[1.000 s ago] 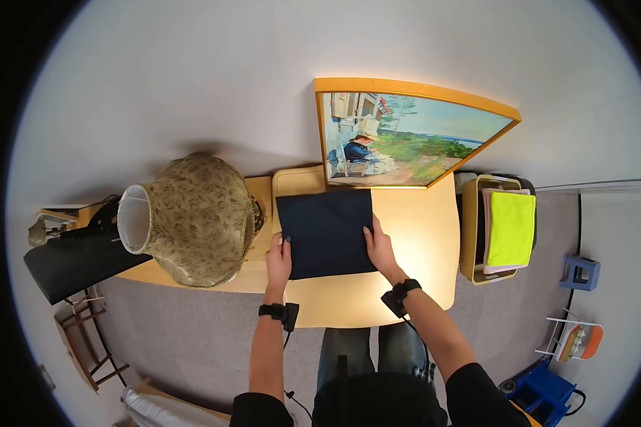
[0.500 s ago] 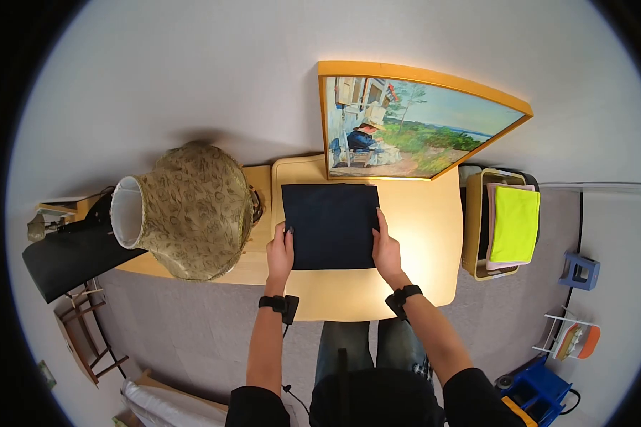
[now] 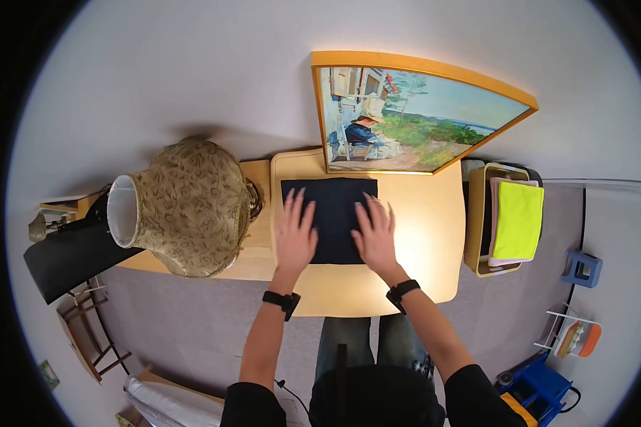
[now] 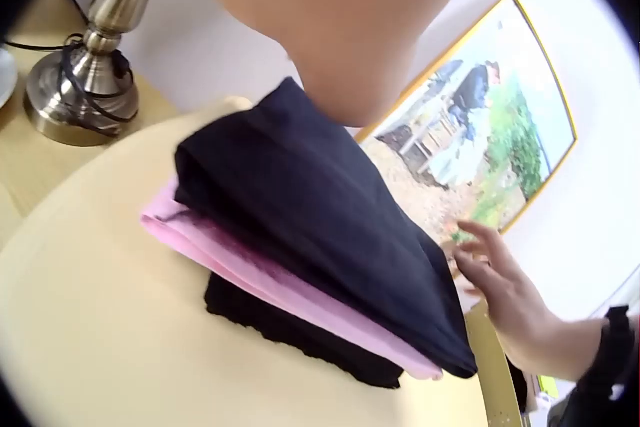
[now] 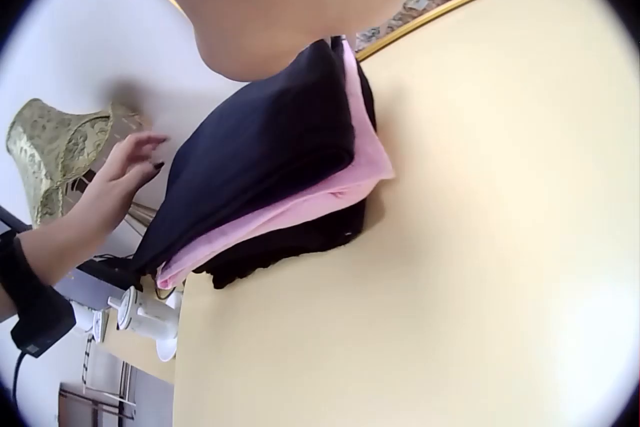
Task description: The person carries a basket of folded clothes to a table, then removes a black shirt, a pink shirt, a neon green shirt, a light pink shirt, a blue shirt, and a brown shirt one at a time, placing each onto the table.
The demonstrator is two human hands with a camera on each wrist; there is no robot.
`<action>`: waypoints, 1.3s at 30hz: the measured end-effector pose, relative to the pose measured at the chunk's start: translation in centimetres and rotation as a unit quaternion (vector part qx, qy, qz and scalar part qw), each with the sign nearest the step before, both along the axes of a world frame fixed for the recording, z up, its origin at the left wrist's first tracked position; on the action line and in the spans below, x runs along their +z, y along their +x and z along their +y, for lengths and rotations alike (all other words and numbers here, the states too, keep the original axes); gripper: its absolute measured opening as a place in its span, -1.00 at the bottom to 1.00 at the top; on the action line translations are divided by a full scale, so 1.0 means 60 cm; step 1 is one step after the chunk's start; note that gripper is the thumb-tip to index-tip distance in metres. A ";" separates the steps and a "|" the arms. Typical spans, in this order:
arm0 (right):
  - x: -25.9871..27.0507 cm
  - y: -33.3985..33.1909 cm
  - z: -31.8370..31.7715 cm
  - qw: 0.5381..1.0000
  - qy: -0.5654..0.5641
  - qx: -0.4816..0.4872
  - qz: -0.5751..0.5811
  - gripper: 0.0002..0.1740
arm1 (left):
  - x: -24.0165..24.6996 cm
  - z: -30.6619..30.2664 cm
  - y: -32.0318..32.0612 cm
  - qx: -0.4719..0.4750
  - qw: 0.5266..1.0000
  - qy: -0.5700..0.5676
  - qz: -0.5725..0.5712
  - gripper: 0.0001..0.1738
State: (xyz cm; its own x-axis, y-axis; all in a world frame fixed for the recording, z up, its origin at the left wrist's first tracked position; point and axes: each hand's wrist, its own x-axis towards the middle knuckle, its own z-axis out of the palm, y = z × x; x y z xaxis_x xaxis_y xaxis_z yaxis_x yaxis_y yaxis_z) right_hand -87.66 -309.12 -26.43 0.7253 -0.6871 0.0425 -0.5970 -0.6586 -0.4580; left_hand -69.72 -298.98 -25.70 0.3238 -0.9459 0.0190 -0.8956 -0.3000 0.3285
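Observation:
A dark navy folded cloth [image 3: 335, 224] lies on the pale wooden table [image 3: 427, 249] in front of the person. Beneath it the left wrist view shows a folded pink cloth [image 4: 290, 287], with a black cloth [image 4: 300, 337] at the bottom of the pile. Over the navy cloth's left side is the left hand [image 3: 295, 235], its fingers extended and spread. Across from it the right hand [image 3: 375, 236] is over the right side, fingers also spread. Neither hand grips anything.
A framed painting [image 3: 420, 117] leans on the wall behind the pile. To the left lies a large patterned lampshade [image 3: 192, 206], with a metal lamp base [image 4: 85, 92]. At right, a tan bin [image 3: 477, 220] holds folded cloths, a neon-yellow cloth [image 3: 516, 220] on top.
Both hands have let go of the navy cloth's side edges and moved inward over its top, fingers spreading. The cloth pile sits in about the same place on the table.

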 end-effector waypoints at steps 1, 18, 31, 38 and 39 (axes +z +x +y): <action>0.008 0.015 0.000 0.998 0.000 0.051 0.021 -0.30 | 0.003 -0.015 -0.008 -0.036 0.999 -0.005 0.017 -0.29; -0.117 0.033 0.021 0.993 0.025 -0.100 0.054 -0.10 | -0.100 0.000 0.000 0.098 0.995 0.024 0.021 -0.16; -0.096 0.007 0.028 0.997 0.049 0.021 0.063 -0.15 | -0.081 -0.031 -0.048 -0.028 0.998 0.050 0.041 -0.29; -0.020 -0.124 -0.042 0.993 0.029 0.077 0.081 -0.15 | -0.030 -0.037 -0.069 -0.030 0.997 0.069 0.007 -0.23; -0.015 -0.171 -0.061 0.993 0.024 0.055 0.098 -0.17 | -0.032 -0.028 -0.075 -0.033 0.998 0.054 0.010 -0.25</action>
